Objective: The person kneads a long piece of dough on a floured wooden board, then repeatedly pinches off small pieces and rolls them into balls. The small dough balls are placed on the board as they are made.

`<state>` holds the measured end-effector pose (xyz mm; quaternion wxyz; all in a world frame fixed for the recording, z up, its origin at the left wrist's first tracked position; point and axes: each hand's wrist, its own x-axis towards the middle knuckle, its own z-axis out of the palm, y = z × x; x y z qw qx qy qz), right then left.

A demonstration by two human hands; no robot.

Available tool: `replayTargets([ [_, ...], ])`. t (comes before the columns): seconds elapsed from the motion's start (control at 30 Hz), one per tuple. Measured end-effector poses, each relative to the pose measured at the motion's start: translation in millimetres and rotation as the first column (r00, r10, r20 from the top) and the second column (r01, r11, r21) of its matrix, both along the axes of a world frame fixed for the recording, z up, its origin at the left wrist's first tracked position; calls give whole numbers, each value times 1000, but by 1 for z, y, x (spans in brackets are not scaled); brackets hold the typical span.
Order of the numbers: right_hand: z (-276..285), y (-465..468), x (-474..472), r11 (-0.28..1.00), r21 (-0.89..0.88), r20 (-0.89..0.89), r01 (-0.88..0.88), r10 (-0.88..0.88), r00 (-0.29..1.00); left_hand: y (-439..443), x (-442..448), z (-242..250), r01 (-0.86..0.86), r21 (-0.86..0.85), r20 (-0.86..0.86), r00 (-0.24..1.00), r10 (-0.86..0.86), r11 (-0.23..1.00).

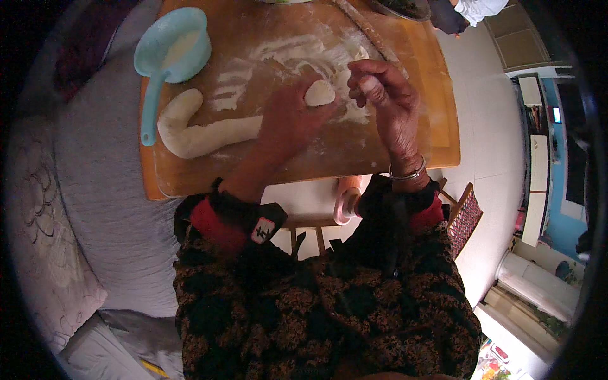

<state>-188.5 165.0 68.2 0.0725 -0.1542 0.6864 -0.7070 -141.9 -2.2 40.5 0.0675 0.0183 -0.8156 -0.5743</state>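
Note:
A long rope of dough (209, 137) lies on the floured board (308, 164), its far left end bent back in a hook. My left hand (299, 109) wraps around its right end, and the round end face of the dough shows between thumb and fingers. Just to the right, my right hand (382, 90) is raised over the board with its fingers loosely curled and the thumb apart from the forefinger. I see nothing held in it. A bracelet circles that wrist. White flour (289, 50) is smeared across the board beyond both hands.
A light blue plastic dipper (194, 61) holding flour stands at the board's left. A wooden rolling pin (363, 26) lies at the upper right, near a bowl (403, 9). A grey-covered sofa (104, 156) adjoins the table. A folding stool (465, 221) stands right. Another person's sleeve (479, 9) shows at top.

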Motion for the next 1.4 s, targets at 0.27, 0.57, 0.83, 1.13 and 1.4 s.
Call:
replayTargets([
  [0.27,5,-27,10,859,512,-503,17,284,816,-13,0,-10,53,-43,-214,975,-61,998],
  [0.57,8,-47,25,883,454,-331,124,38,943,5,6,-7,-157,-190,-108,984,138,969],
  [0.83,20,-27,16,994,104,-263,-29,55,963,-7,10,4,-120,-142,-248,965,83,983],
  [1.13,13,-34,13,833,552,-541,47,314,780,-19,8,3,82,-110,-191,976,-102,991],
  [1.4,9,-39,12,863,502,-382,-59,282,880,-15,8,-8,39,-18,-288,957,-43,999],
])
